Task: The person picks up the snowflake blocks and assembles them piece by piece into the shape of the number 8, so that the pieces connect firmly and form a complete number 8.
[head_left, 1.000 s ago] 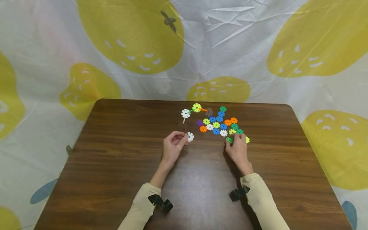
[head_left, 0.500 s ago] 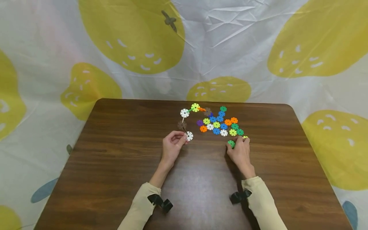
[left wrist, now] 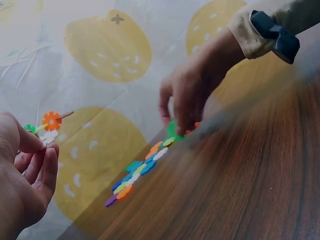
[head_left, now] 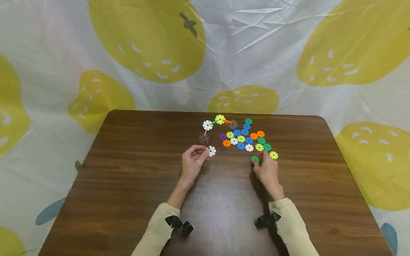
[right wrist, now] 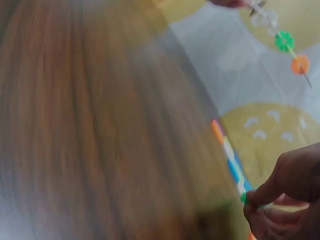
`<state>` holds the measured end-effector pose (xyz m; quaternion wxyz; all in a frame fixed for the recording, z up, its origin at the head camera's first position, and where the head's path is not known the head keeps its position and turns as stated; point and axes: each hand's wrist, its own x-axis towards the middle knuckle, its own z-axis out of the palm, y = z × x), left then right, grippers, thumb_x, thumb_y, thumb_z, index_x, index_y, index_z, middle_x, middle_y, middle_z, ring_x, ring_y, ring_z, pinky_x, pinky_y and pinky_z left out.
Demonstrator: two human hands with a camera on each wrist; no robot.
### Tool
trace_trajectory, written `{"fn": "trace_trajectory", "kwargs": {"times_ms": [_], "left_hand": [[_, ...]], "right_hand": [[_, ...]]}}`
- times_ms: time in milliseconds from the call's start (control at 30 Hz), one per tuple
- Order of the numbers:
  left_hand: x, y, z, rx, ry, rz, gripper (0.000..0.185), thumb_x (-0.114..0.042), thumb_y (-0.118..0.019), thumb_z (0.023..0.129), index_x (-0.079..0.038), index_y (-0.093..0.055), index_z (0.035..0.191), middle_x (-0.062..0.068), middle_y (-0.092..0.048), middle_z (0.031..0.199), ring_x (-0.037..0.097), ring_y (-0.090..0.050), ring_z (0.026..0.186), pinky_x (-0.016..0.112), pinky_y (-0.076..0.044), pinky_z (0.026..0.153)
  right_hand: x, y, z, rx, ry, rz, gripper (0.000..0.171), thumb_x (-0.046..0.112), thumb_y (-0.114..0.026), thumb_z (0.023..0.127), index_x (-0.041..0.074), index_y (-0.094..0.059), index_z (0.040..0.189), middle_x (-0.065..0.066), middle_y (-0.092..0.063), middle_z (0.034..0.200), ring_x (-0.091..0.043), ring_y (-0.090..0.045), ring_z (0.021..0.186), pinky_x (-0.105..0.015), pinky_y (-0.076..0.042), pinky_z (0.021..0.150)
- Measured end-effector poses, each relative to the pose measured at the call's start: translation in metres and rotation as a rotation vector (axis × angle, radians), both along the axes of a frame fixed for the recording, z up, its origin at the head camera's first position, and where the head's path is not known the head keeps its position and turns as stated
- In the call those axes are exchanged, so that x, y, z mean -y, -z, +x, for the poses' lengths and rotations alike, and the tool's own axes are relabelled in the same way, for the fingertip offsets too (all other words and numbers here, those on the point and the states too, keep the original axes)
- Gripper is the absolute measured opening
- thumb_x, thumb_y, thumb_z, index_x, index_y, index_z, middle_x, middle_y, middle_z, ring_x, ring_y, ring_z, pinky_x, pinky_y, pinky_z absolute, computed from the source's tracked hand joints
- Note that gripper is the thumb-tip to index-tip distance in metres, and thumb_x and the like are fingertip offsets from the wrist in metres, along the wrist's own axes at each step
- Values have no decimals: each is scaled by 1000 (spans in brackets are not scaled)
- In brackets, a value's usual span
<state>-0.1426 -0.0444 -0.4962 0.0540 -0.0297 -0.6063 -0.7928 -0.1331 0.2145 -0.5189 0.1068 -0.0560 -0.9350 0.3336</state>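
In the head view my left hand (head_left: 191,164) pinches a white notched plastic disc (head_left: 211,151) between thumb and fingers. That disc is the near end of a linked chain, which curves away through a brown disc (head_left: 203,138), another white disc (head_left: 207,125), a yellow-green disc (head_left: 220,119) and a second brown disc (head_left: 233,124). Several links are seen edge-on, green and orange among them. My right hand (head_left: 267,171) pinches a green disc (head_left: 255,159) by its edge, at the near side of the loose discs. In the left wrist view the chain's orange disc (left wrist: 51,121) stands raised beyond the left fingers.
Several loose discs in blue, white, orange and green lie flat at the table's back, among them a purple disc (head_left: 222,137). A yellow-green disc (head_left: 273,155) lies just right of my right hand. Behind the brown wooden table (head_left: 128,185) hangs a fruit-print cloth (head_left: 160,96).
My right hand has drawn back slightly toward me with the green disc, and the yellow-green disc beside it now shows whole. My left hand stays nearly in place; the chain sways slightly.
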Motion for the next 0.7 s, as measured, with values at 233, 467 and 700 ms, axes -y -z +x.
{"fn": "trace_trajectory", "kwargs": {"times_ms": [233, 467, 700], "left_hand": [[-2, -1, 0, 1, 0, -10, 19, 9, -66, 89, 21, -62, 103, 16, -68, 86, 7, -67, 66, 28, -62, 68], [-5, -1, -1, -2, 19, -5, 20, 8, -67, 89, 21, -62, 104, 6, -68, 84, 8, -68, 67, 30, -63, 70], [-3, -1, 0, 22, 10, -5, 19, 10, -67, 89, 21, -63, 104, 16, -69, 87, 10, -69, 67, 33, -63, 71]], "right_hand": [[38, -27, 7, -165, -164, -253, 13, -3, -74, 87, -4, -69, 99, -19, -74, 87, -30, -71, 75, -22, -58, 68], [68, -44, 11, -297, -274, -313, 14, -3, -79, 84, 1, -73, 96, -14, -77, 85, -26, -73, 73, -23, -61, 69], [79, -44, 9, -324, -338, -332, 12, -2, -78, 85, 2, -74, 95, -12, -77, 86, -24, -74, 73, -27, -62, 71]]}}
